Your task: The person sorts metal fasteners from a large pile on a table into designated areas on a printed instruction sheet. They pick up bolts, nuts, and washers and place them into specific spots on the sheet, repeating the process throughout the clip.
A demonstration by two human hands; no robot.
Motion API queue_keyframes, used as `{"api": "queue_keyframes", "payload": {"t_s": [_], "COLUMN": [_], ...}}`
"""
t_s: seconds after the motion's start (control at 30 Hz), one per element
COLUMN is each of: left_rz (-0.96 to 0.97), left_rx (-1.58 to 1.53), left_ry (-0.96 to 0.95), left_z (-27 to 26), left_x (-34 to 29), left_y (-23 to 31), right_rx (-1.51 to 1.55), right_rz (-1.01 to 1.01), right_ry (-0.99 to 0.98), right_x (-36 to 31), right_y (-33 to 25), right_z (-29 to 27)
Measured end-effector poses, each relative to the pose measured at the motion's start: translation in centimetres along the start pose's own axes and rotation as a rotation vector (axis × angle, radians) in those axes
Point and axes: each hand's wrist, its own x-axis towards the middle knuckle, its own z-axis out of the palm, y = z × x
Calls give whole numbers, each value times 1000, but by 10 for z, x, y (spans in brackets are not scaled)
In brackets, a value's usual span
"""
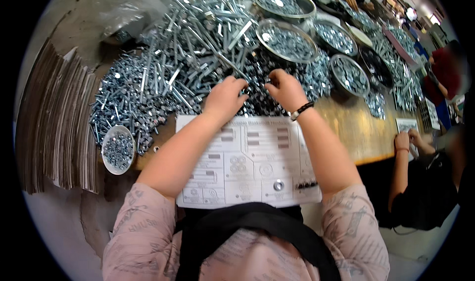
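The table (346,127) carries a wide heap of zinc-plated bolts and nuts (163,78), metal bowls (287,41) of sorted fasteners beyond it, and a printed sorting sheet (247,159) at the near edge. A washer (278,185) and a few small dark parts (306,184) lie on the sheet. Judged step: picking small hardware from the heap's near edge. The next move likely calls for isolating one piece.

Left hand (225,99): fingers curled down into the heap, grip loosely closed; contents not discernible. Right hand (286,89): fingertips drawn together on the heap; whether it holds anything cannot be told. A small white bowl (118,150) of nuts sits well left.
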Motion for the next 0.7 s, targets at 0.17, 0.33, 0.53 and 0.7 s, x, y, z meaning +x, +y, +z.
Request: {"api": "queue_keyframes", "payload": {"t_s": [0.17,0.33,0.53,0.7], "left_rz": [149,267,301,297], "left_rx": [-295,-285,-140,-236], "left_ry": [-253,-521,-573,-636], "left_z": [13,43,61,64], "left_x": [-37,-71,-74,-82], "left_y": [50,102,122,130], "right_rx": [51,-118,-38,74], "right_rz": [32,55,94,80], "right_ry": [-273,-325,-214,-148], "right_x": [-88,-172,-217,-228], "right_y": [4,18,29,36], "right_z": [-61,-88,-87,-80]}}
